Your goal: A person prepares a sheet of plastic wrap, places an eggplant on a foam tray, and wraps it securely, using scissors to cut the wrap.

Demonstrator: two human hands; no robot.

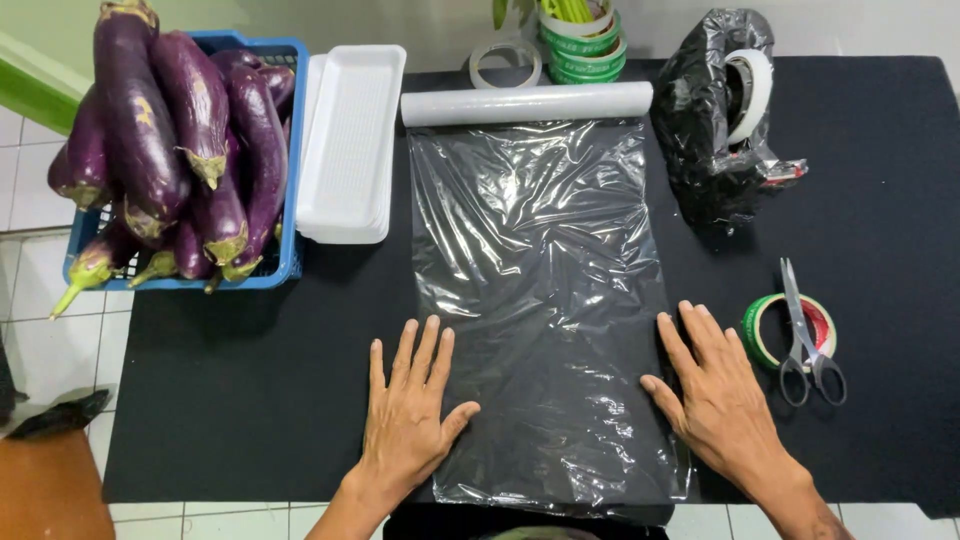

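Clear wrap sheet [545, 310] under flat, open left hand [408, 415] and right hand [715, 395], roll [527, 104] apparently still attached.

Both forearms are cut off by the bottom edge, so only the left hand [408, 405] and right hand [718, 392] with their wrists are seen. The near end of the plastic film [545, 300] is lost against a dark shape at the bottom edge, which is itself cut off and cannot be identified. The stacked tape rolls [582, 35] are cropped by the top edge, as is a green plant [505, 10] beside them. The tape dispenser [745, 100] is largely hidden inside a black plastic bag [705, 130]. The blue basket [285, 150] is mostly covered by the eggplants [180, 130]. A dark object [55, 415] at the left edge is cut off.
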